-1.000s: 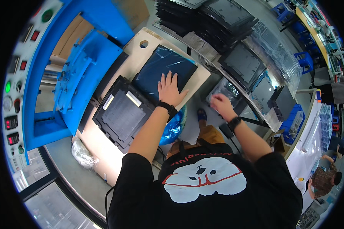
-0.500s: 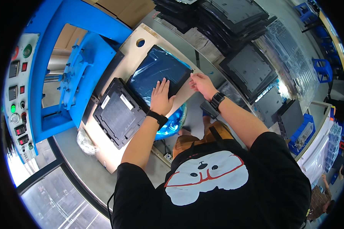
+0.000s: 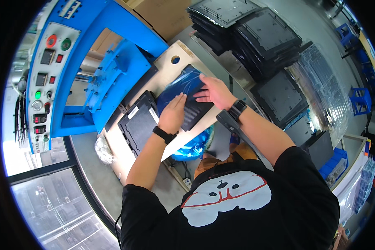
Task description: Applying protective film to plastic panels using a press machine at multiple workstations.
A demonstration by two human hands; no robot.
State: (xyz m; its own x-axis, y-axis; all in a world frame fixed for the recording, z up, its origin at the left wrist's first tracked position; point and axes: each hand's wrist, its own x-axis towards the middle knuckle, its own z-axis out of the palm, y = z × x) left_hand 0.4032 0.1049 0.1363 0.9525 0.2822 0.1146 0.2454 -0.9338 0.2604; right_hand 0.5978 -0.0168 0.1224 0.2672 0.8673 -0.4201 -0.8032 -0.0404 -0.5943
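Left hand: the left hand (image 3: pixel 173 113) lay palm down, fingers extended and close together, flat on the dark rectangular panel wrapped in blue plastic film (image 3: pixel 186 92). A black wrist strap (image 3: pixel 164 135) sat on that wrist.
Right hand: the right hand (image 3: pixel 214 91) was open, fingers spread, at the upper right edge of the same panel, fingertips touching the film. Whether any finger pinched the film could not be told. A black wristwatch (image 3: pixel 236 110) sat on that wrist.
Panel position: the film-wrapped panel lay tilted on the pale wooden board (image 3: pixel 166 68), near the board's round hole (image 3: pixel 175 60), under and between both hands.
Adjacent part: a black ribbed plastic tray with white labels (image 3: pixel 138 123) lay on the same board, just beside the panel, to the left of the left forearm.
Fixture: a blue metal press frame (image 3: pixel 112 79) stood beside the board; its grey control panel with round buttons (image 3: pixel 46 62) was mounted at the far left.
Waste film: a crumpled blue plastic sheet (image 3: pixel 193 146) hung at the board's near edge, below the panel.
Stock: stacks of black flat trays (image 3: pixel 258 37) stood on the grey bench beyond the right hand, well apart from the board.
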